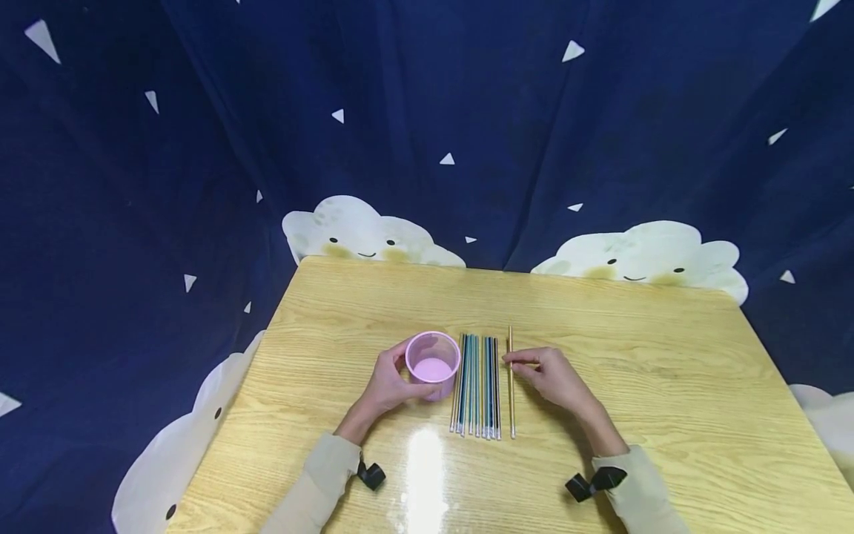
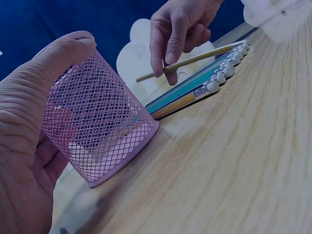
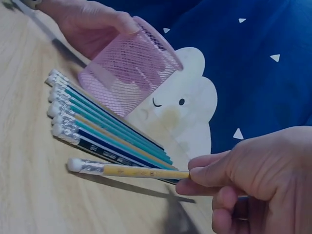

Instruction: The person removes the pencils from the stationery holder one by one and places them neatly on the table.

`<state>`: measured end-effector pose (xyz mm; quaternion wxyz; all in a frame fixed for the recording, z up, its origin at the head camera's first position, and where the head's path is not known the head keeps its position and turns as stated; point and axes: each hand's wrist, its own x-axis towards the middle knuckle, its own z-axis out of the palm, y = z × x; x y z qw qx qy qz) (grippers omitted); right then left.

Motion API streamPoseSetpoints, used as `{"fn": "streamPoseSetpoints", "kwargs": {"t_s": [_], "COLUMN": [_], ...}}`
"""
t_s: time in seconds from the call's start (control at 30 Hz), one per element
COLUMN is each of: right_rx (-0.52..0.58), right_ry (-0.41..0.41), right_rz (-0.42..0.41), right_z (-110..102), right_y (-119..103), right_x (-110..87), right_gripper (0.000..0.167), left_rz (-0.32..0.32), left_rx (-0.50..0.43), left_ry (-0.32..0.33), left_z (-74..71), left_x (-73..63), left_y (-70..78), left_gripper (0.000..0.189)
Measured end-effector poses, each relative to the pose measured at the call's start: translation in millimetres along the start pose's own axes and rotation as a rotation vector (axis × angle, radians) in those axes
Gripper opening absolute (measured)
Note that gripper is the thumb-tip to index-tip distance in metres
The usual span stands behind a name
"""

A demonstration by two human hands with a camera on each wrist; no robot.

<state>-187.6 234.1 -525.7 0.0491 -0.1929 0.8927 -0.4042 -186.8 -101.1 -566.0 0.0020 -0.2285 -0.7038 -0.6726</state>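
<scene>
My left hand (image 1: 390, 380) grips a pink mesh pencil cup (image 1: 432, 367), thumb on the near side and fingers round the far side. Nothing lies inside the cup. Just right of it, a row of pencils (image 1: 475, 386) in green, dark blue and yellow lies side by side, their white erasers toward me. My right hand (image 1: 548, 374) pinches a yellow pencil (image 3: 141, 171) between thumb and fingers, to the right of the row. In the right wrist view a shadow shows below that pencil, its eraser end apart from the other erasers.
The wooden table (image 1: 640, 386) spreads out around the hands, with a bright glare patch in front of the cup. Behind it hangs a dark blue curtain (image 1: 414, 89) with white triangles and cloud shapes (image 1: 373, 230) along the table's back edge.
</scene>
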Motion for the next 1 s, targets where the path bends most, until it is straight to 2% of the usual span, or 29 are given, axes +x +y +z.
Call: {"fn": "streamPoseSetpoints", "kwargs": {"t_s": [0.37,0.73,1.0], "right_rx": [-0.069,-0.224,-0.209], "right_ry": [0.018,0.052,0.108], "right_rz": [0.084,0.065,0.062], "right_z": [7,14,18], "right_y": [-12,-22,-18], "right_x": [-1.7,-6.4,-13.5], "right_gripper": [0.02,0.02,0.021], "left_rz": [0.005,-0.01,-0.009], "left_rx": [-0.011,-0.014,0.002], "left_ry": [0.003,0.005,0.008], "left_z": [-1.1,-0.3,0.0], "left_x": [-0.3,0.0,-4.9], "left_y": [1.4,0.3,0.7], "left_gripper": [0.082,0.085,0.083]}}
